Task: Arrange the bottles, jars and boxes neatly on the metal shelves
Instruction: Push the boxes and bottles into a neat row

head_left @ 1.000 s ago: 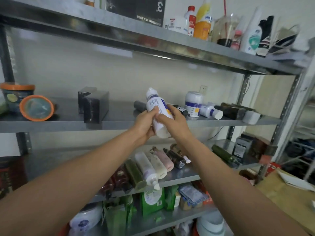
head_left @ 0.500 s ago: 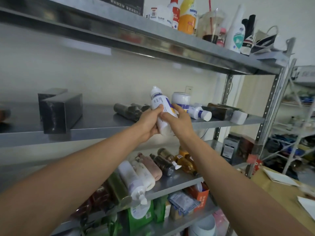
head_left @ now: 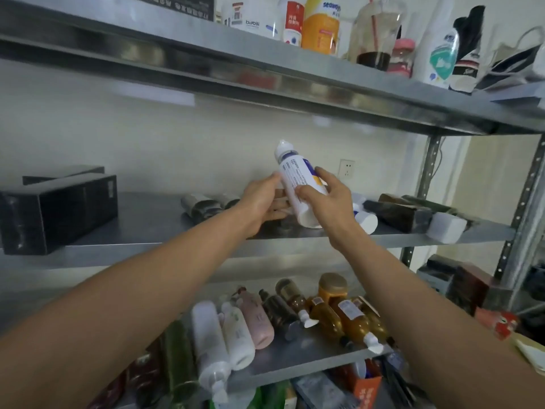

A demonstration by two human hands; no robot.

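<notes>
I hold a white bottle (head_left: 292,175) with a blue and yellow label in both hands, tilted with its cap up and to the left. Its base hangs just over the middle metal shelf (head_left: 153,222). My left hand (head_left: 262,202) cups the bottle's left side, thumb up along it. From the right, my right hand (head_left: 330,199) pinches the body between thumb and fingers. A small white bottle (head_left: 368,221) lies on its side just right of my right hand.
A black box (head_left: 59,208) stands at the shelf's left and dark tubes (head_left: 203,203) lie mid-shelf. Dark boxes (head_left: 395,212) and a white block (head_left: 445,230) sit at the right end. Upright bottles (head_left: 320,25) crowd the top shelf. Several bottles (head_left: 236,329) lie on the lower shelf.
The bottle has moved right and deeper over the middle shelf, with its base closer to the surface. My view has shifted right, and my right hand now hides the white jar.
</notes>
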